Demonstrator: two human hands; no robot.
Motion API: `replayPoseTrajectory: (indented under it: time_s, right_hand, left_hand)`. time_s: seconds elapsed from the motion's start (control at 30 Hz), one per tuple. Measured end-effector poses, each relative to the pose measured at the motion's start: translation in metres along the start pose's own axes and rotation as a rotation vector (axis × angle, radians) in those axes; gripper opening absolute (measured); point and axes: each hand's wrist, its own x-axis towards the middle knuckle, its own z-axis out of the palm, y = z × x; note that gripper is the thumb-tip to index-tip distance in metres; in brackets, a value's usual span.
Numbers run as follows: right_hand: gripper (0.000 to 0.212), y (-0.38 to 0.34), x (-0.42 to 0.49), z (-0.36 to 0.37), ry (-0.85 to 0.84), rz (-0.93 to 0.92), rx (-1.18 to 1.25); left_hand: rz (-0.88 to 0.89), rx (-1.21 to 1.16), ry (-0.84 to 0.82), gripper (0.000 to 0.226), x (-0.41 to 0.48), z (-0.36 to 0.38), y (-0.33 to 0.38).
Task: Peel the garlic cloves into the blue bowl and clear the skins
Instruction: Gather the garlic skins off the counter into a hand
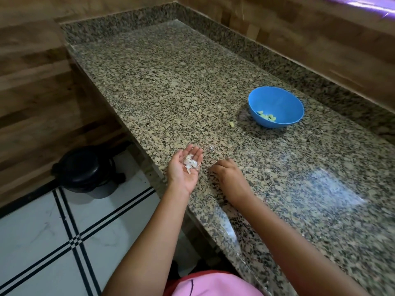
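Your left hand (pixel 181 177) lies palm up at the near edge of the counter (pixel 171 82), fingers loose and nearly straight, not closed round anything; a small heap of white skins (pixel 190 163) rests in the cup of the palm and on the base of the fingers; your right hand (pixel 226 174) sits just beside it on the stone, knuckles up, fingers curled under with the tips down against the surface; you cannot tell from here whether those tips pinch a skin or press on bare stone, since the hand itself hides them; 1 loose scrap (pixel 211 147) of skin lies on the counter just beyond both hands, touching neither; the bowl (pixel 277 99) stands upright well apart from your hands, farther along the counter and to your right, near the back upstand; several pale green peeled cloves (pixel 267 116) lie together at its bottom; 1 more clove (pixel 231 124) lies on the stone just outside the bowl's near left side, between the bowl and your hands but much nearer the bowl; on the floor (pixel 32 242) to your left, below the counter's end, stands a black bin (pixel 85 167) with its lid down.
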Motion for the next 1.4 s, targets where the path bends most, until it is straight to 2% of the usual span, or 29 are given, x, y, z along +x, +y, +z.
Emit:
replayPoseTrajectory:
  time_s: [0.1,0.17,0.3,0.37,0.47,0.6,0.67,0.73,0.8,0.97,1.17,1.4]
  right_hand:
    - [0.023,0.000,0.007,-0.002,0.001,0.004,0.028]
    - [0.018,-0.001,0.015,-0.006,0.023,0.100,0.109]
    - [0.015,-0.013,0.028,-0.018,0.070,0.338,0.463]
    - [0.017,-0.025,0.032,-0.025,0.012,0.273,0.505]
    - [0.025,-0.037,0.035,-0.035,-0.056,0.156,0.425]
    - [0.033,-0.029,0.019,-0.036,-0.022,0.203,0.625]
    - [0.052,-0.019,0.005,-0.026,-0.039,0.172,0.471]
    - [0.082,-0.009,-0.004,-0.010,-0.122,0.112,0.110]
    - [0.101,-0.001,-0.005,0.007,-0.177,0.085,-0.123]
    - [0.102,0.017,0.029,0.023,-0.196,0.139,-0.273]
    - [0.109,0.026,0.067,0.016,-0.225,0.228,-0.221]
    - [0.109,0.037,0.031,0.017,-0.207,0.115,-0.234]
  left_hand:
    - [0.013,-0.028,0.008,0.034,-0.002,0.001,-0.001]
    - [0.026,-0.036,0.013,0.035,-0.003,0.002,-0.003]
    - [0.015,-0.049,0.026,0.036,-0.005,0.004,-0.006]
    - [0.002,-0.001,0.055,0.035,-0.005,0.004,-0.007]
    - [-0.006,0.119,0.105,0.032,-0.010,0.006,-0.007]
    - [-0.001,-0.071,0.022,0.037,-0.012,0.006,0.003]
    - [0.025,-0.114,-0.006,0.041,-0.011,0.003,0.010]
    - [0.038,-0.133,-0.015,0.041,-0.012,0.001,0.014]
    - [0.043,-0.145,-0.025,0.042,-0.014,0.001,0.014]
    - [0.030,-0.140,-0.019,0.043,-0.016,0.002,0.012]
    - [0.025,-0.107,-0.008,0.045,-0.015,0.004,0.009]
    - [0.015,-0.115,-0.017,0.044,-0.013,0.002,0.007]
